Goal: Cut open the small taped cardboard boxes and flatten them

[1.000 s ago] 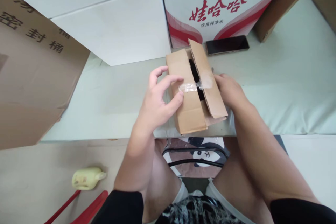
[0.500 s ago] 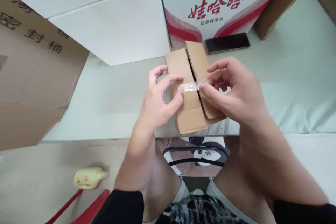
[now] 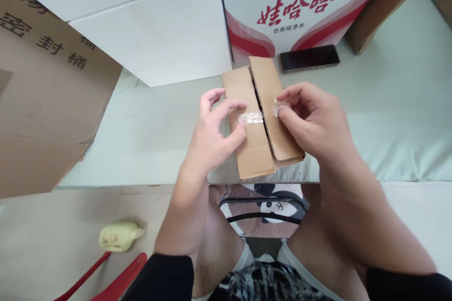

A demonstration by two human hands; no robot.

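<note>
A small brown cardboard box [image 3: 247,150] lies on the pale green surface in front of me, its two top flaps parted by a narrow dark slit. Clear tape [image 3: 250,117] sticks to the left flap and ends at the slit. My left hand [image 3: 221,127] steadies the box at its left side, fingers curved and apart, thumb and one finger on the flap beside the tape. Over the right flap, my right hand [image 3: 310,120] pinches a loose, crumpled end of clear tape [image 3: 277,107] between thumb and fingers. The remaining fingers are curled in.
A black phone [image 3: 310,59] lies before a white and red carton [image 3: 282,14]. White boxes [image 3: 155,37] stand behind on the left, and a large brown carton [image 3: 45,103] at far left. On the floor are a yellow bottle [image 3: 118,237] and a red object [image 3: 122,277].
My right hand has drawn slightly right, with its fingers closing on the tape end. That tape has come away from the slit, now separate from the left piece. My left hand stays put.
</note>
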